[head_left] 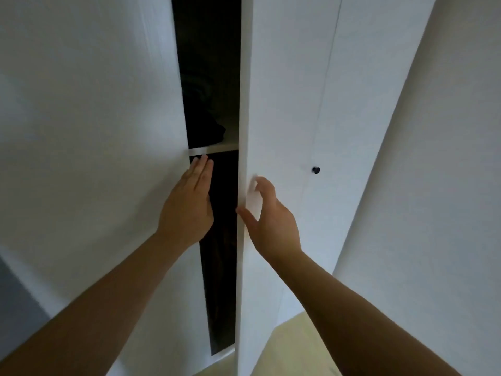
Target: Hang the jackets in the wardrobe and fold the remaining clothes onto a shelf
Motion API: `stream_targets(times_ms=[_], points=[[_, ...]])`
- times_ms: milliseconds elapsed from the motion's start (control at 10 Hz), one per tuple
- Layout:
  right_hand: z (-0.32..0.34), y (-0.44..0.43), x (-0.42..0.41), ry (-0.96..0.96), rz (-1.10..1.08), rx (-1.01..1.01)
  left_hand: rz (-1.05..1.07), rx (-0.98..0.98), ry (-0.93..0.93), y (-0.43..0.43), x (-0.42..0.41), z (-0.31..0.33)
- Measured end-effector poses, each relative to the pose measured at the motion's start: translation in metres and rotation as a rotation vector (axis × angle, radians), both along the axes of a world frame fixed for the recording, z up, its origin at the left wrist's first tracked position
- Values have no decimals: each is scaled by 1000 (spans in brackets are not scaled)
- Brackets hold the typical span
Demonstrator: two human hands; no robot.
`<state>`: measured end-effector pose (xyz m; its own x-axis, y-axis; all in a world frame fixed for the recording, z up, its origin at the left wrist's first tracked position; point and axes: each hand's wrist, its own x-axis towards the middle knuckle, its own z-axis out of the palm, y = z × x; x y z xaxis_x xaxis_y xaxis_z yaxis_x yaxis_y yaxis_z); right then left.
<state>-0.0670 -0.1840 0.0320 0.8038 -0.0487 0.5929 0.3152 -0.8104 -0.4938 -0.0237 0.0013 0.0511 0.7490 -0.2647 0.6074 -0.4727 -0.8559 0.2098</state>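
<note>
Presently both wardrobe [366, 77] doors stand ajar, a dark gap between them. Left hand [187, 210] lies flat against the left door [95, 104], fingers [202, 169] straight and together. Right hand [271, 221] grips the right door [271, 118] by its edge, fingers [261, 184] curled on it. Inside, dark clothes [208, 123] sit on a shelf [214, 149]. Pale wood floor [298, 343] below; white wall [447, 185] at right.

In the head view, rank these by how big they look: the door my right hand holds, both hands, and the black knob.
1. The door, by far the largest.
2. The left hand and right hand look about alike, so they are not ranked apart.
3. The black knob, the smallest.
</note>
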Motion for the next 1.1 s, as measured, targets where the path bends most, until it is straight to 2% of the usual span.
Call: stream_targets(times_ms=[200,400,800,1000,1100], points=[[13,45,55,115,104,-269,158,233,-27,52,29,4],[28,62,88,267,161,-398,289,423,2,76,61,-1],[32,94,134,364,111,-514,222,407,-159,89,79,-16],[38,97,137,400,115,-494,244,425,-105,88,77,-10],[39,77,121,360,207,-419,255,432,-87,87,68,-13]])
